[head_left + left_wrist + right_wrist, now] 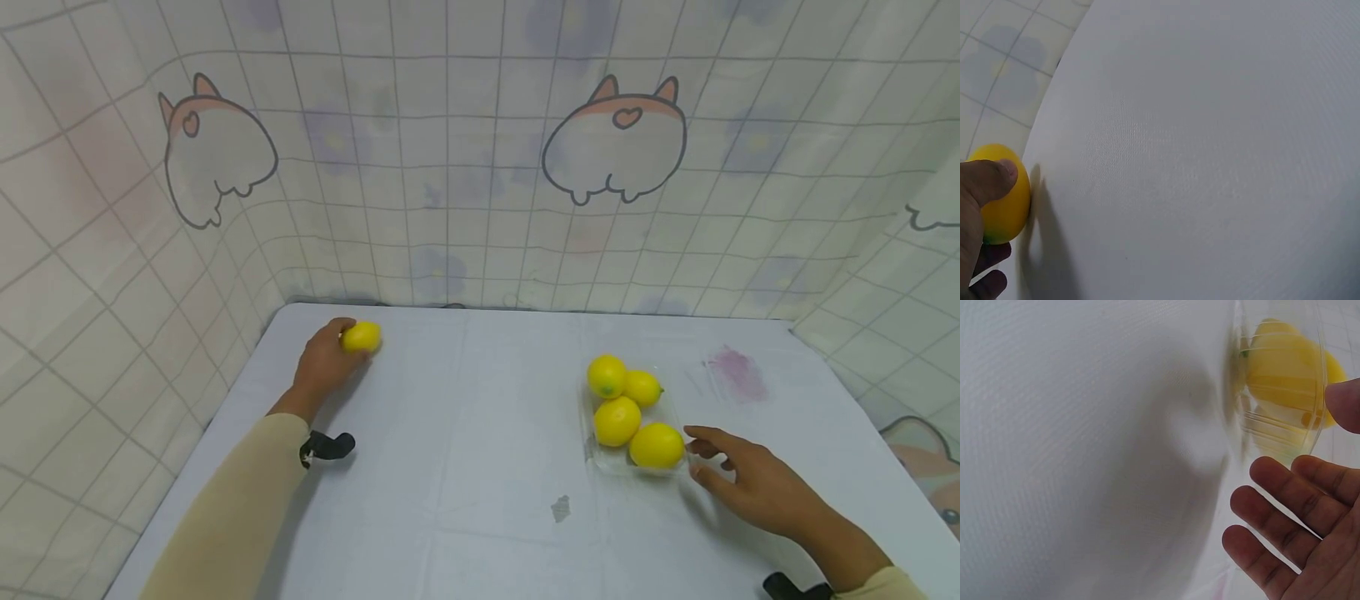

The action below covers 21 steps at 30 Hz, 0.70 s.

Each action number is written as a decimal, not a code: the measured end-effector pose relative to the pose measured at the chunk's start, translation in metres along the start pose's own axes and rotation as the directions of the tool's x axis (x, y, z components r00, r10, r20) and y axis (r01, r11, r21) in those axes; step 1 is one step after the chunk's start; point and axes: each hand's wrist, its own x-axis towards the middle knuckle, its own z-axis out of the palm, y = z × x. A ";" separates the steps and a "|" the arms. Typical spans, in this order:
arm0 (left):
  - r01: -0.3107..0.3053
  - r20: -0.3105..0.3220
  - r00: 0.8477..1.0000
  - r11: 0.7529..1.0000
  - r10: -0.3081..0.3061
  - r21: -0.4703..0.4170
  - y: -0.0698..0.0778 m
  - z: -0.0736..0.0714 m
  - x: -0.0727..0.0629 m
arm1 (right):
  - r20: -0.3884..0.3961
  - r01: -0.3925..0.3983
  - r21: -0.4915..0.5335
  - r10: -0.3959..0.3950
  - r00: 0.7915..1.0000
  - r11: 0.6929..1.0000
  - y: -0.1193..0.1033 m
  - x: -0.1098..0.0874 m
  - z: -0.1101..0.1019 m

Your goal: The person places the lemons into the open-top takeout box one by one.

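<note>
At the table's far left corner my left hand (330,360) holds a yellow lemon (362,337) between thumb and fingers. In the left wrist view the thumb lies across the side of that lemon (1007,200), low over the white surface. On the right, a clear plastic container (611,463) bears several lemons (617,421), grouped close together. My right hand (757,479) is beside the container's right side, fingers extended and spread, with nothing in its grasp. The right wrist view shows its fingers (1272,531) just below the see-through container wall (1279,437).
A white cloth covers the table (480,375). A grey patch (561,508) lies in front of the container, and a pinkish stain (738,373) is behind it to the right. A checked curtain (465,183) with cartoon animals surrounds the back and sides.
</note>
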 end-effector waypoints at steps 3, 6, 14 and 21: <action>-0.028 0.024 0.999 0.999 0.029 -0.023 0.000 0.003 -0.001 | -0.001 0.003 -0.004 -0.003 1.000 1.000 0.000 0.000 0.000; -0.054 0.051 0.997 0.998 0.056 -0.034 0.002 0.008 -0.003 | -0.001 -0.001 0.000 0.001 1.000 1.000 0.000 -0.001 0.000; -0.094 0.125 0.987 0.995 0.099 -0.046 0.020 0.023 -0.016 | 0.000 -0.005 0.008 0.005 1.000 1.000 -0.001 -0.002 0.001; -0.155 0.168 0.972 0.986 0.164 -0.065 0.035 0.037 -0.027 | 0.006 -0.008 0.027 0.008 1.000 1.000 -0.001 -0.002 0.001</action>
